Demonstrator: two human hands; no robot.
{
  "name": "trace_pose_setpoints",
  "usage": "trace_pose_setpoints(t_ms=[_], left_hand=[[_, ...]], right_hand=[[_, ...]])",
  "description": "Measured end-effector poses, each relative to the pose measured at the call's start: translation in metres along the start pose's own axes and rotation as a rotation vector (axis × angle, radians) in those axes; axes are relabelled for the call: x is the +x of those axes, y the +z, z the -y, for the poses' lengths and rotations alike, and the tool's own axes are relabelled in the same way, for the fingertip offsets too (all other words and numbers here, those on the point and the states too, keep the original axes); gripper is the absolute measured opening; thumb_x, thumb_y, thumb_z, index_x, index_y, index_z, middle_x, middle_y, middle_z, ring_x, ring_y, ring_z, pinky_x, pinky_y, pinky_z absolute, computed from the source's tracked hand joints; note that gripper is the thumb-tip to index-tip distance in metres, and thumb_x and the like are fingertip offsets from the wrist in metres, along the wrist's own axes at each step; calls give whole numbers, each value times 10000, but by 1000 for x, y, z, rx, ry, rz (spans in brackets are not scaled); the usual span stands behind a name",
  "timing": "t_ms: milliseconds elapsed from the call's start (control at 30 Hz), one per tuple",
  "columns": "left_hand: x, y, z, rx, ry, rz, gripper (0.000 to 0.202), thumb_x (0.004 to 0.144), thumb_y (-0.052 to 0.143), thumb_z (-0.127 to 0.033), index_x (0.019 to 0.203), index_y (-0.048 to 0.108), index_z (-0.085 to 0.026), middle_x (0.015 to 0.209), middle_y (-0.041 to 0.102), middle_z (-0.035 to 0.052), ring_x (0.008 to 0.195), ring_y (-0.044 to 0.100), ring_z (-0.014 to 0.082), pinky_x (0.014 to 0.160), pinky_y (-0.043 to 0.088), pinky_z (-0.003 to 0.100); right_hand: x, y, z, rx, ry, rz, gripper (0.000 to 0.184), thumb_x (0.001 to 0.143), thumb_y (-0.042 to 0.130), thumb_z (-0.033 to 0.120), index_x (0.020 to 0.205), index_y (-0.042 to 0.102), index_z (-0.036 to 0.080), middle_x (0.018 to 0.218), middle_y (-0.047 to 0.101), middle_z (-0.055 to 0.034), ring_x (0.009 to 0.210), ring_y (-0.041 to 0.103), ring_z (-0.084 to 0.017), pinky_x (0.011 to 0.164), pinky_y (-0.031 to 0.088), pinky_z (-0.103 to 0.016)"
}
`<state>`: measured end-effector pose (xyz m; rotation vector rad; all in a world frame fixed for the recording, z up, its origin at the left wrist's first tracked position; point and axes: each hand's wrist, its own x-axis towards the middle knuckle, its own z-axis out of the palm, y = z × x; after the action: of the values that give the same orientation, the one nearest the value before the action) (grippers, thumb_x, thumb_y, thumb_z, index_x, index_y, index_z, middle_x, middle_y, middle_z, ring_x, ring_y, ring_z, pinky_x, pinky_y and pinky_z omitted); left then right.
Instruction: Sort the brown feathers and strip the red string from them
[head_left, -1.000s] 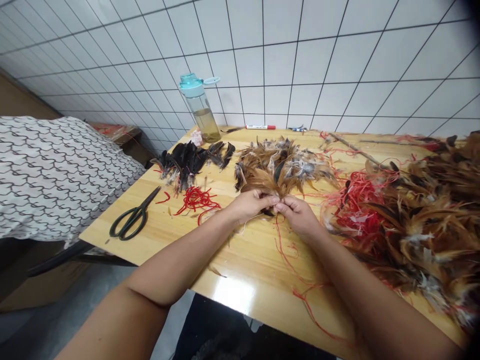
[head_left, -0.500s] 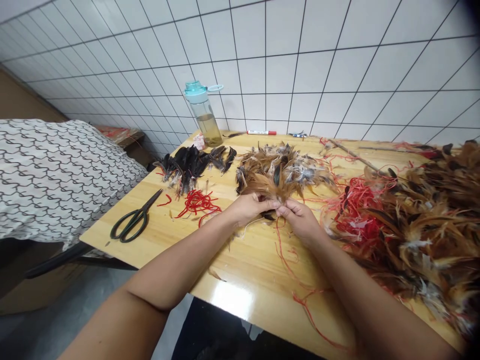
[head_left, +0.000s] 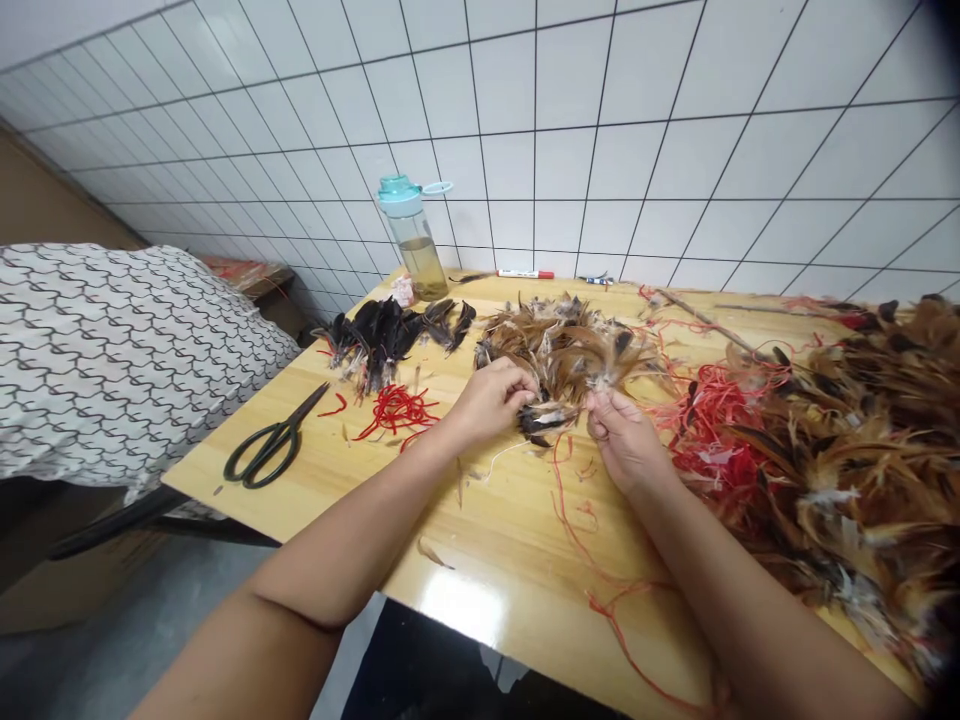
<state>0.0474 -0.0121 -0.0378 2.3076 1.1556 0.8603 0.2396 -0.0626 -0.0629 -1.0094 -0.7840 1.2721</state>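
Observation:
My right hand pinches the pale base of a brown feather bunch, whose tips fan up and away from me. To its left, my left hand is closed with curled fingers beside a small dark-and-white feather tuft on the table. What those fingers hold, if anything, is hidden. A pile of brown feathers lies just beyond both hands. Thin red string trails over the wood below my right hand.
Black-handled scissors, red string pieces and black feathers are on the left of the table. A water bottle and a red marker stand near the tiled wall. A large brown feather heap covers the right side.
My hands, together at the bunch's base before, have moved apart. The right has carried the feather bunch to the right; the left has drawn back beside the dark tuft.

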Motion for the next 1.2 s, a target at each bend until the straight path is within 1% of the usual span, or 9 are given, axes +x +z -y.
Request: trace_pose_setpoints(t_ms=[133, 333, 433, 533, 633, 733, 867, 1000, 1200], left_hand=[[-4, 13, 1, 124, 80, 59, 159, 849, 559, -159, 916, 703, -174, 922, 608, 60, 903, 568, 168, 822, 463, 288], [-3, 16, 7, 235, 100, 112, 183, 875, 487, -137, 835, 664, -166, 888, 598, 64, 913, 555, 182, 851, 444, 308], [-1, 9, 4, 145, 17, 52, 141, 865, 504, -154, 800, 630, -162, 856, 593, 46, 844, 549, 162, 782, 427, 286], [2, 3, -2, -65, -130, -1, 80, 848, 545, -201, 795, 588, -158, 763, 589, 9, 724, 525, 127, 698, 401, 256], [3, 2, -9, -389, -276, 7, 102, 831, 569, -238, 784, 539, -153, 675, 545, -24, 626, 491, 99, 628, 385, 227], [3, 4, -14, -620, -334, 29, 123, 795, 605, -230, 763, 515, -153, 653, 531, -32, 605, 493, 88, 618, 390, 216], [1, 5, -16, -702, -350, -12, 207, 739, 678, -276, 730, 511, -154, 646, 536, -30, 604, 486, 83, 607, 380, 209], [0, 6, -13, -800, -388, 9, 276, 726, 697, -359, 755, 508, -160, 649, 556, -22, 601, 498, 90, 599, 384, 216], [1, 7, -9, -695, -311, -36, 300, 692, 746, -350, 720, 523, -151, 674, 531, -28, 643, 486, 87, 636, 385, 221]], right_hand=[[1, 0, 0, 32, -17, -30, 344, 551, 821, 454, 664, 616, 201, 646, 512, 36, 504, 311, -61, 474, 223, -244], [-2, 1, -1, -68, -13, -15, 362, 604, 773, 515, 684, 626, 194, 617, 496, 37, 511, 290, -73, 485, 197, -256], [-2, 2, -3, -98, -22, -19, 365, 627, 752, 532, 687, 626, 195, 564, 444, 48, 514, 282, -84, 496, 189, -259], [-3, 2, -4, -130, -36, -26, 365, 640, 738, 542, 691, 631, 196, 535, 416, 56, 508, 280, -88, 503, 191, -259], [-3, 3, -5, -176, -55, -41, 377, 643, 722, 560, 687, 638, 195, 548, 456, 47, 506, 292, -90, 506, 213, -260], [-3, 4, -6, -237, -88, -55, 378, 651, 707, 567, 681, 652, 194, 592, 534, 22, 532, 365, -103, 528, 280, -263], [-4, 4, -8, -276, -85, -47, 353, 661, 698, 545, 675, 673, 194, 621, 595, 2, 615, 490, -138, 625, 381, -283], [-4, 4, -10, -289, -81, -42, 312, 666, 703, 506, 673, 687, 194, 694, 663, -19, 713, 572, -167, 750, 428, -313], [-5, 4, -12, -335, -115, -38, 299, 691, 687, 499, 666, 696, 201, 727, 692, -28, 770, 605, -187, 812, 442, -331]])
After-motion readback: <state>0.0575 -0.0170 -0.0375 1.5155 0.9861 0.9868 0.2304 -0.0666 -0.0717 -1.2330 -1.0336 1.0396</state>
